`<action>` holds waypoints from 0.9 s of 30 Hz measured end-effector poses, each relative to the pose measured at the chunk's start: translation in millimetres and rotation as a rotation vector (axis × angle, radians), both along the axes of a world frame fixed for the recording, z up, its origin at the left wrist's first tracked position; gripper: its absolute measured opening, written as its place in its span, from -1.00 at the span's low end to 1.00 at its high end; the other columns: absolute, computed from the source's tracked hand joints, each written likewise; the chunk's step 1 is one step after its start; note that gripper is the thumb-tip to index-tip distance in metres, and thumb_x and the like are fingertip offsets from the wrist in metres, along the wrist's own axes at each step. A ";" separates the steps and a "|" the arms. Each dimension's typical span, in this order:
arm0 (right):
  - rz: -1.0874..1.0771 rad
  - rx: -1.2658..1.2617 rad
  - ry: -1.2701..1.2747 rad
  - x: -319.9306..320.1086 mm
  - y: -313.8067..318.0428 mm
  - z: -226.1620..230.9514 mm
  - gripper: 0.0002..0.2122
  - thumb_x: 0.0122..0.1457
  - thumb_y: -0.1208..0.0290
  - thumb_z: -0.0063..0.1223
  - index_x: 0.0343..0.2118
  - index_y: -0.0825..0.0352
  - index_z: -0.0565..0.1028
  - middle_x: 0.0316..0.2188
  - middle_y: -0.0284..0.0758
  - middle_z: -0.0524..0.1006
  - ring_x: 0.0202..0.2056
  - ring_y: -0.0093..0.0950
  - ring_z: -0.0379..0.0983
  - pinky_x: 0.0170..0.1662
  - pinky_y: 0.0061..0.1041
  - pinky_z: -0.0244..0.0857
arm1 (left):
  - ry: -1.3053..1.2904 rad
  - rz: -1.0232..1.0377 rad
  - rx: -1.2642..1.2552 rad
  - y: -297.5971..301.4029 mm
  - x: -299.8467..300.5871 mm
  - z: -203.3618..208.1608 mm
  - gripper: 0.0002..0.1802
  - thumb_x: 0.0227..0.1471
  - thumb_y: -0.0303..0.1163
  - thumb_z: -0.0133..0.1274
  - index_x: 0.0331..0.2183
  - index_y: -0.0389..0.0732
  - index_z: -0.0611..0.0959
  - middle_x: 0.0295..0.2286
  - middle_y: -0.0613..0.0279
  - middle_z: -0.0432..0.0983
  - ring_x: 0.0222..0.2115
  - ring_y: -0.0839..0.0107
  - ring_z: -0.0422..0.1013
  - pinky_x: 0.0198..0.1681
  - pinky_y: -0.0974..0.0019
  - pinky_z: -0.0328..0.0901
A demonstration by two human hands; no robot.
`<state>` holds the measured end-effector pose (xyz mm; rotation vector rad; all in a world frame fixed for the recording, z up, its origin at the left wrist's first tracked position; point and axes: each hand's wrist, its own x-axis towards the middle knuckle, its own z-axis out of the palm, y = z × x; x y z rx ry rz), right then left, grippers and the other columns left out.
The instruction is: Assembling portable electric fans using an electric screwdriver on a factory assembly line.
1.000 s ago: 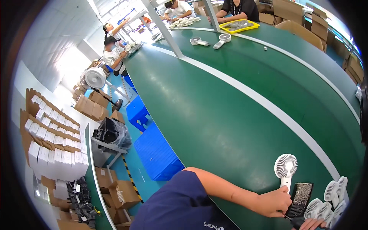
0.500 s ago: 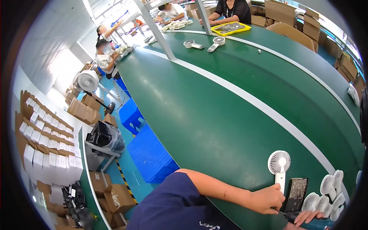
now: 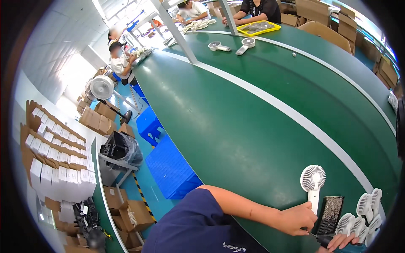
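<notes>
My left hand (image 3: 298, 220) is closed in a pinch beside the lower handle of a white handheld fan (image 3: 313, 179) that lies on the green table. Between its fingertips is a small dark bit of something, too small to name. My right hand (image 3: 341, 241) is wrapped round an electric screwdriver (image 3: 324, 240), whose thin shaft points at my left fingertips. Most of the screwdriver's body is cut off by the dark rim of the picture. A black tray of small screws (image 3: 330, 214) sits between the fan and a cluster of white fans (image 3: 363, 205) at the right.
A white strip (image 3: 278, 104) runs along the green table. Two more fans (image 3: 218, 46) lie farther off, near a yellow tray (image 3: 258, 28) of grey parts. Other people work at the far end. Blue stools (image 3: 172, 168) and cardboard boxes stand on the floor at left.
The whole view has shifted slightly, so things sit a little farther right. The screwdriver shows less of its teal body now. My left hand stays by the fan handle.
</notes>
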<state>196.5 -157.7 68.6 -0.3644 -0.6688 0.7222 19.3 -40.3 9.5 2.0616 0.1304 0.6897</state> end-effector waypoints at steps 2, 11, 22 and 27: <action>-0.024 -0.005 0.017 -2.5 0.2 1.5 -0.14 0.03 -0.48 -0.07 -0.06 0.42 0.38 -0.51 -0.19 0.38 -0.70 -0.36 0.26 -0.64 -0.41 0.17 | 0.001 0.006 0.003 0.1 -0.9 -0.3 -0.89 -0.20 -0.36 0.27 -0.63 -0.10 0.65 -0.57 0.37 0.41 -0.46 0.36 0.36 -0.20 0.19 0.10; 0.037 -0.041 0.019 -3.7 1.5 2.2 -0.32 0.06 -0.30 0.06 -0.18 0.37 0.35 -0.56 -0.27 0.35 -0.75 -0.46 0.22 -0.69 -0.50 0.11 | 0.017 -0.049 0.006 -6.7 -4.8 1.2 -0.87 -0.19 -0.32 0.27 -0.63 -0.10 0.65 -0.58 0.37 0.43 -0.45 0.34 0.39 -0.19 0.17 0.10; 0.100 0.046 -0.220 -25.1 27.4 21.7 -0.46 0.18 -0.17 0.09 -0.28 0.33 0.29 -0.69 -0.37 0.34 -0.83 -0.55 0.25 -0.75 -0.50 0.31 | 0.079 -0.128 0.053 23.2 -12.3 14.9 -0.90 -0.10 -0.42 0.28 -0.43 -0.15 0.69 -0.52 0.36 0.42 -0.48 0.34 0.37 -0.32 0.26 0.21; -0.244 0.046 -0.556 -45.8 20.0 22.1 -0.43 0.16 -0.22 0.07 -0.21 0.31 0.29 -0.62 -0.34 0.38 -0.77 -0.50 0.31 -0.71 -0.50 0.34 | 0.123 0.088 -0.050 9.9 -4.6 17.6 -0.72 -0.18 -0.59 0.32 -0.30 -0.22 0.71 -0.53 0.24 0.44 -0.57 0.34 0.37 -0.54 0.32 0.25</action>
